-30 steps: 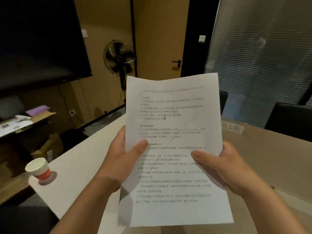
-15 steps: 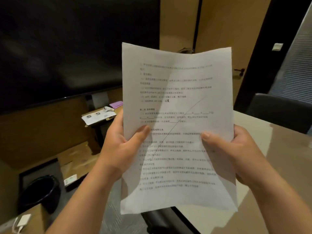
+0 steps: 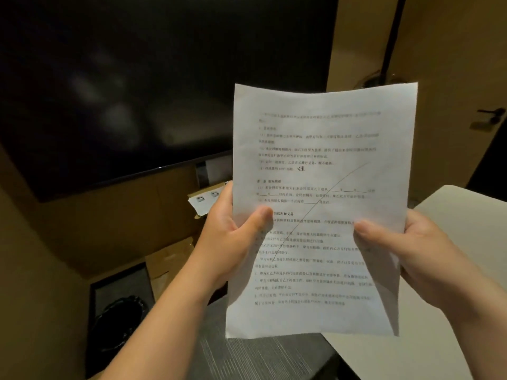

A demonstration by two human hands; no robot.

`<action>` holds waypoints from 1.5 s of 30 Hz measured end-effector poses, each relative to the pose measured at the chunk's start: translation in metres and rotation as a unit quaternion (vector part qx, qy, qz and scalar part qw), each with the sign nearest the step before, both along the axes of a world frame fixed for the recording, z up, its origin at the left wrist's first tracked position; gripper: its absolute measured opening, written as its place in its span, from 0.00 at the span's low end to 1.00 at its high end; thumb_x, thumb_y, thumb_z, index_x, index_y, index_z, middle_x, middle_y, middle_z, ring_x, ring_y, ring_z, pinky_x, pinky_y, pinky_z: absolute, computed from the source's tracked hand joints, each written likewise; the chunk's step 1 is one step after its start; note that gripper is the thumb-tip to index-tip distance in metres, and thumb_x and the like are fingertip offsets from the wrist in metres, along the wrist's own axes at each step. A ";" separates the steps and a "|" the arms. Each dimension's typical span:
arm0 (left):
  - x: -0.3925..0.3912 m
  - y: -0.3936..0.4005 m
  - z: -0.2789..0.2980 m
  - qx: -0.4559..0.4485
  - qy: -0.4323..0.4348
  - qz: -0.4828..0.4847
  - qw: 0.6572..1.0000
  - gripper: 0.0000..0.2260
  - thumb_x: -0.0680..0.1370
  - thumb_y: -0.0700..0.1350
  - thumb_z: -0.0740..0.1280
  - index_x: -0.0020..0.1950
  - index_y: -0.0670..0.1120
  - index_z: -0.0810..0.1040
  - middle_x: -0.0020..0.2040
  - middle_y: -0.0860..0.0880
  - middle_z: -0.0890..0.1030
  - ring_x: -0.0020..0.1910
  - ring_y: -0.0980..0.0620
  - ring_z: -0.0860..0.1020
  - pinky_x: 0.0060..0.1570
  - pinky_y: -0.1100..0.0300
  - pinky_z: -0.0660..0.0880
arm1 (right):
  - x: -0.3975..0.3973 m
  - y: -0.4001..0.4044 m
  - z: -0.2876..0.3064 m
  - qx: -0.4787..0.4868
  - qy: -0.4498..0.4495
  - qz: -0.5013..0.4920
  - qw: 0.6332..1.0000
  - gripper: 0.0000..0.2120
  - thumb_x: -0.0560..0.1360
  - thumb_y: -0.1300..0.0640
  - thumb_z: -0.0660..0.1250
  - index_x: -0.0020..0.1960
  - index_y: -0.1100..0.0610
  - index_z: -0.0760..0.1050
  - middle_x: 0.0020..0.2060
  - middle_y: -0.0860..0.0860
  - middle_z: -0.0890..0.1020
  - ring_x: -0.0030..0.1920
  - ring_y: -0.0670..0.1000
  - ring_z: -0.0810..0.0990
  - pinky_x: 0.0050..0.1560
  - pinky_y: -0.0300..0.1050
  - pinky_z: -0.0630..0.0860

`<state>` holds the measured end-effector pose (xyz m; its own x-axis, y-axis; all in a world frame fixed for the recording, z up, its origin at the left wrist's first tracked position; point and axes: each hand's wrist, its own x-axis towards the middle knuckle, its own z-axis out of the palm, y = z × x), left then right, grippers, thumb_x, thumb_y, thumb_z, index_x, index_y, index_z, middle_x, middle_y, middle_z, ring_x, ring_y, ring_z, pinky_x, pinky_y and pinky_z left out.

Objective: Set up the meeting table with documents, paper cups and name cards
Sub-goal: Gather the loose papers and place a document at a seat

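Observation:
A white printed document (image 3: pixel 321 171) with lines of text and a long diagonal pen stroke is held upright in front of me. My left hand (image 3: pixel 229 234) grips its left edge, thumb on the front. My right hand (image 3: pixel 411 248) grips its right edge, thumb pressed on the page. The pale meeting table (image 3: pixel 472 215) lies at the right, partly behind the sheet. No cups or name cards are in view.
A large dark screen (image 3: pixel 137 78) fills the wall to the left. Below it are cardboard boxes (image 3: pixel 172 259) with a white sheet (image 3: pixel 203 201) on top and a black bin (image 3: pixel 118 322) on the floor. A door with a handle (image 3: pixel 491 116) stands at the far right.
My view has swung left, away from the table; the cup, fan and blinds have left the frame. Both hands keep the same hold on the document.

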<state>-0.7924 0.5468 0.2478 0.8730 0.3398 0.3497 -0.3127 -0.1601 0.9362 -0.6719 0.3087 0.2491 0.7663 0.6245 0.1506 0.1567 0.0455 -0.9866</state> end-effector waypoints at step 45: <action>0.973 -0.144 -0.058 0.197 0.167 -0.537 0.803 0.10 0.82 0.45 0.61 0.52 0.54 0.82 0.37 0.59 0.85 0.32 0.62 0.82 0.33 0.64 0.73 | 0.661 -0.050 -0.116 0.123 0.097 -0.738 0.657 0.13 0.76 0.56 0.71 0.60 0.52 0.81 0.54 0.48 0.87 0.54 0.51 0.85 0.59 0.56 0.80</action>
<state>0.1806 0.4030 0.1895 0.6558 -0.7518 -0.0689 -0.2105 -0.2697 0.9397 -0.0106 0.2591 0.1333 0.5294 -0.8444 -0.0821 0.0809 0.1465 -0.9859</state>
